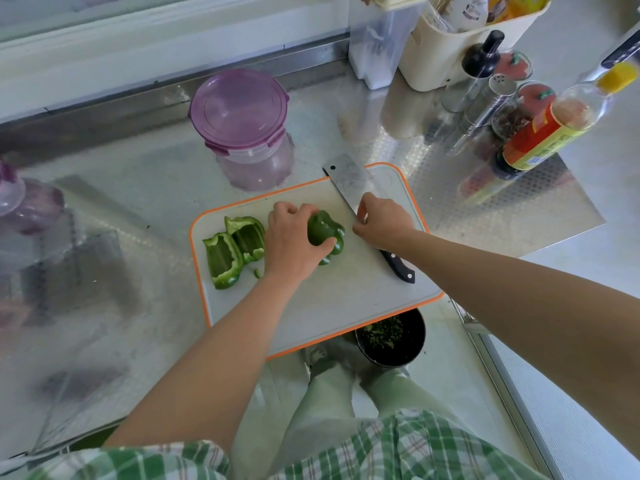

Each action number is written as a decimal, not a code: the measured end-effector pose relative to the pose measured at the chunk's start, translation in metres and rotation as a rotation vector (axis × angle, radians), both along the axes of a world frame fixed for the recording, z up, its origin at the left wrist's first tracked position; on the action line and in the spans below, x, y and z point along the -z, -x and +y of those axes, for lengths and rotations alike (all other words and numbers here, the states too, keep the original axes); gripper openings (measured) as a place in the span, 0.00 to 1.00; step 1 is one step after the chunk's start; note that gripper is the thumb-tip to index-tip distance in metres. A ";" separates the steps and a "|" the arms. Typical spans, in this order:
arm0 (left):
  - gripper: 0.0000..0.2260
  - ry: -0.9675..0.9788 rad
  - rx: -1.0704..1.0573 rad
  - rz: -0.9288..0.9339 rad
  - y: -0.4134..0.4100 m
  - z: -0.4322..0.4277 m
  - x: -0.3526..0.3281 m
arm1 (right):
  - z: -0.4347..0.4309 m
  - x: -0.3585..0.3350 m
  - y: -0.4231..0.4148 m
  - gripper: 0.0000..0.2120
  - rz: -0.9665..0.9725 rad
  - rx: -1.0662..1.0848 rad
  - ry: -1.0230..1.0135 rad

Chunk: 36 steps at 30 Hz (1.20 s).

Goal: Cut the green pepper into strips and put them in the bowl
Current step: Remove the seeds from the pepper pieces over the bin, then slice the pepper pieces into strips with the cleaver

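— Pepper is pinned mid-board: a domed green pepper piece (327,233) is gripped by the left hand (294,240), fingers curled over its top, thumb pressed across its near side. Two cut pieces (235,251) are laid inside-up at the left of the cutting board (346,306).

— And the knife (349,181)?

— It is laid flat at the right, blade pointing far, handle near. The right hand (384,223) is curled over it where blade meets handle; the handle itself is not gripped.

— So trouble is expected there?

— A slip is risked if the knife is lifted from that hold, with the edge so close to the fingers. The glossy dome could also be rolled under the first cut, and the left fingertips are set well forward.

— The bowl?

— Only a dark vessel (391,341) is seen at the board's near edge; whether it is the bowl cannot be told. The board appears to overhang there, so tipping is possible.
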State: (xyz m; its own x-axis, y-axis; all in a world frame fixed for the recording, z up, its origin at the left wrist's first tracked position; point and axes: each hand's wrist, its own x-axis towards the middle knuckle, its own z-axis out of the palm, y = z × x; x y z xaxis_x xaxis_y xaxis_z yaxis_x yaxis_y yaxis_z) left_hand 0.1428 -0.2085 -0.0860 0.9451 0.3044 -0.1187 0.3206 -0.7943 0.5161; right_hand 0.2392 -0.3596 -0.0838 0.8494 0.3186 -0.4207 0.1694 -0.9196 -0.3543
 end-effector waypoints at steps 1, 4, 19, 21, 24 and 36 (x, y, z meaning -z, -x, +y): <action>0.25 -0.023 0.014 -0.011 -0.001 -0.002 0.000 | -0.002 0.001 0.000 0.10 0.008 -0.015 0.012; 0.22 -0.047 0.024 -0.039 -0.002 -0.004 0.001 | -0.004 0.005 0.002 0.19 0.005 -0.026 0.063; 0.05 -0.076 0.020 -0.050 -0.016 -0.009 0.000 | -0.019 0.000 0.000 0.11 0.085 -0.042 -0.055; 0.06 -0.022 -0.001 -0.071 -0.013 -0.008 0.000 | -0.023 0.001 0.002 0.10 0.083 -0.025 -0.107; 0.06 0.070 -0.045 -0.129 -0.004 -0.014 -0.005 | -0.033 -0.001 0.008 0.10 0.060 0.035 -0.220; 0.01 0.159 0.150 -0.095 0.081 -0.171 0.012 | -0.163 0.006 0.062 0.07 0.051 0.249 -0.546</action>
